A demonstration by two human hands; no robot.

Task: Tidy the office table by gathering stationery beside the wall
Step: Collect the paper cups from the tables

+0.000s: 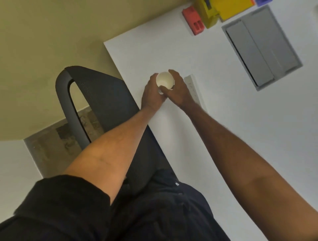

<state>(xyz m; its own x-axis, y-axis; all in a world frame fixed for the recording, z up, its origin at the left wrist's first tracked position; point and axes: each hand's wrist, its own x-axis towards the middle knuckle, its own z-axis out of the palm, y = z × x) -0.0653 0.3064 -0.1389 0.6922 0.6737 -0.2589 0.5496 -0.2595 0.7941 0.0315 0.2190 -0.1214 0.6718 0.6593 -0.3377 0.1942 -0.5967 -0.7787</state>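
Observation:
A white paper cup (164,80) stands upright near the white table's (223,120) left edge, its inside looking empty. My left hand (152,93) wraps its left side and my right hand (178,88) wraps its right side, so both hands grip it. A white ruler (193,87) lies flat just right of my right hand, partly hidden by my wrist. At the table's far end by the wall sit a red stapler (193,19), a yellow object (207,13) and a yellow notebook (232,7).
A grey hatch (261,46) is set into the tabletop at the upper right. A purple object (263,2) shows at the top edge. A black mesh office chair (96,96) stands against the table's left edge, under my left forearm.

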